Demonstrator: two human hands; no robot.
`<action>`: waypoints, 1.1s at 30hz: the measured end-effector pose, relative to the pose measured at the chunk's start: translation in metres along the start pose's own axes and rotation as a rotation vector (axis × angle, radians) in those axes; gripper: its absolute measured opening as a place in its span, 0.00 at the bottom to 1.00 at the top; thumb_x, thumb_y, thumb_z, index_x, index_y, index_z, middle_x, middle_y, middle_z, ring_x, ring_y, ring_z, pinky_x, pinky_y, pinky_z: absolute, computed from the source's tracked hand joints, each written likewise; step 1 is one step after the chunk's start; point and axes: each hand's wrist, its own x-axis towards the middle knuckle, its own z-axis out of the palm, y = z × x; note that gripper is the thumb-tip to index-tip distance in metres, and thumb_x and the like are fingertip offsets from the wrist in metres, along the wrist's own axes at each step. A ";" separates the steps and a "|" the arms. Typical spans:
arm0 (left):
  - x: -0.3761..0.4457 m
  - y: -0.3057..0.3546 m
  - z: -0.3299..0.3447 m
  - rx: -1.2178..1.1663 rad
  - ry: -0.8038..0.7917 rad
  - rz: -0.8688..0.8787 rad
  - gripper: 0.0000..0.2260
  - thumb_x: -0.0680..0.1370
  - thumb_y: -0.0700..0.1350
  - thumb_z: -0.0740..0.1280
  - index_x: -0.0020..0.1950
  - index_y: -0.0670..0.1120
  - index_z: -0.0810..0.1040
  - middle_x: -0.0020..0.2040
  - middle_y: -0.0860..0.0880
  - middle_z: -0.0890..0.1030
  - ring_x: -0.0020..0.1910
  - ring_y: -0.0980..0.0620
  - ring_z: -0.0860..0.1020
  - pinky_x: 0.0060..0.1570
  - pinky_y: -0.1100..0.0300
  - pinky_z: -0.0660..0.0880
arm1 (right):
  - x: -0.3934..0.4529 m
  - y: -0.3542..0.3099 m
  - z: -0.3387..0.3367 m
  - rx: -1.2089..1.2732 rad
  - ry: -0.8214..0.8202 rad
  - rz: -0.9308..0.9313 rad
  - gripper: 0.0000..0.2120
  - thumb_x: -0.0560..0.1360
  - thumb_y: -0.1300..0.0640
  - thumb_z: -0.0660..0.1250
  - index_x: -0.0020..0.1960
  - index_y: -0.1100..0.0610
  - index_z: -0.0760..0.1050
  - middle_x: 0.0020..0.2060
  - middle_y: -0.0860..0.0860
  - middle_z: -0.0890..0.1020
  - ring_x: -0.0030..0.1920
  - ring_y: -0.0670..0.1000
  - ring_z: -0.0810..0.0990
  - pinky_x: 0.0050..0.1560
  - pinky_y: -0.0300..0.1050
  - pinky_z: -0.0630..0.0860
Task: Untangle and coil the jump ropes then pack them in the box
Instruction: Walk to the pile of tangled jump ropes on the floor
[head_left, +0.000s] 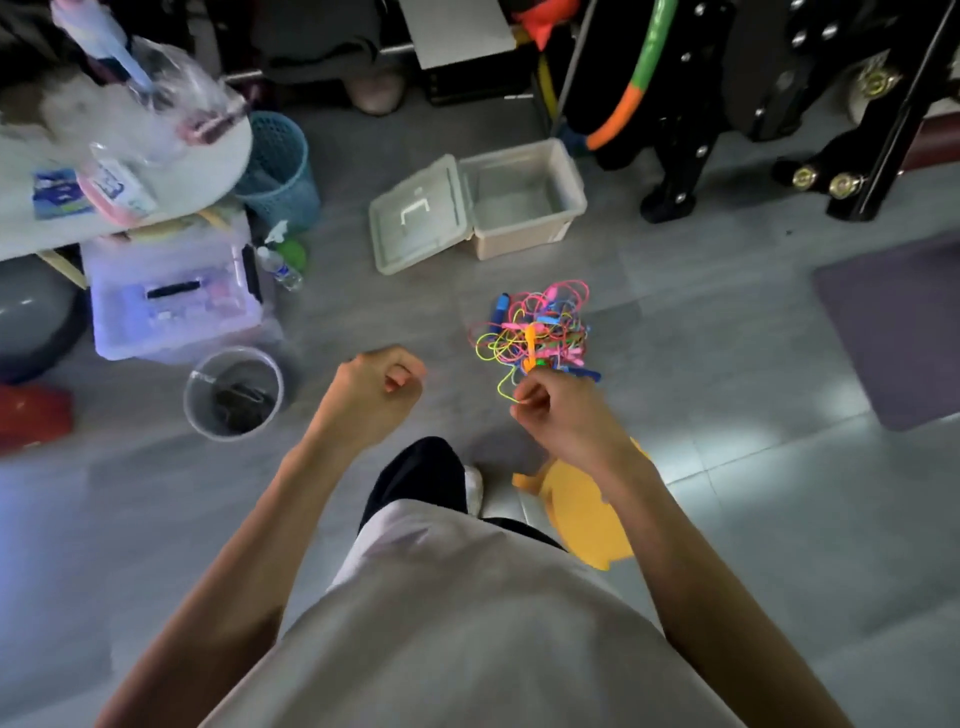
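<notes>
- I see the jump ropes (535, 332) as one tangled heap of pink, yellow, green and blue cord on the grey floor (727, 364), just right of the frame's middle, with blue and orange handles poking out of it.
- My right hand (558, 415) sits at the lower edge of that heap, fingers curled in and pinching a loop of the yellow-green cord; an orange handle rises just above the knuckles, and I cannot tell whether the hand holds it too.
- My left hand (379, 384) is left of centre, closed into a loose fist with the thumb tucked against the fingers. It is apart from the ropes, and I see nothing in it.
- The box (524, 200) stands open on the floor above the heap, in the upper middle of the frame, and nothing shows inside it. Its lid (418, 213) lies folded back flat to the left, touching the box's left edge.
- Box and rope heap are near each other but not touching.
- A yellow stool (582, 514) shows under my right forearm, lower right of centre.
- At the left, a clear bucket (234, 392) stands on the floor below a translucent storage bin (171, 301), with a blue mesh basket (280, 166) above them.
</notes>
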 end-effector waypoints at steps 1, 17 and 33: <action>0.016 0.002 0.000 0.001 -0.013 -0.009 0.07 0.72 0.39 0.68 0.43 0.52 0.81 0.37 0.54 0.82 0.36 0.59 0.79 0.39 0.74 0.71 | 0.019 -0.002 -0.012 -0.011 0.014 -0.010 0.03 0.72 0.61 0.72 0.46 0.58 0.80 0.41 0.51 0.84 0.44 0.51 0.83 0.46 0.43 0.76; 0.252 0.087 0.057 0.069 -0.227 0.032 0.08 0.73 0.37 0.66 0.48 0.46 0.81 0.37 0.52 0.80 0.37 0.49 0.78 0.43 0.58 0.75 | 0.256 0.015 -0.151 -0.082 0.079 0.049 0.03 0.72 0.62 0.70 0.44 0.57 0.80 0.36 0.48 0.82 0.30 0.41 0.78 0.30 0.28 0.71; 0.346 0.097 0.316 0.007 -0.010 -0.206 0.07 0.73 0.35 0.68 0.48 0.43 0.83 0.39 0.49 0.79 0.39 0.49 0.79 0.44 0.60 0.74 | 0.394 0.286 -0.166 -0.209 -0.231 -0.111 0.03 0.72 0.61 0.69 0.45 0.56 0.80 0.41 0.51 0.85 0.43 0.53 0.83 0.42 0.44 0.76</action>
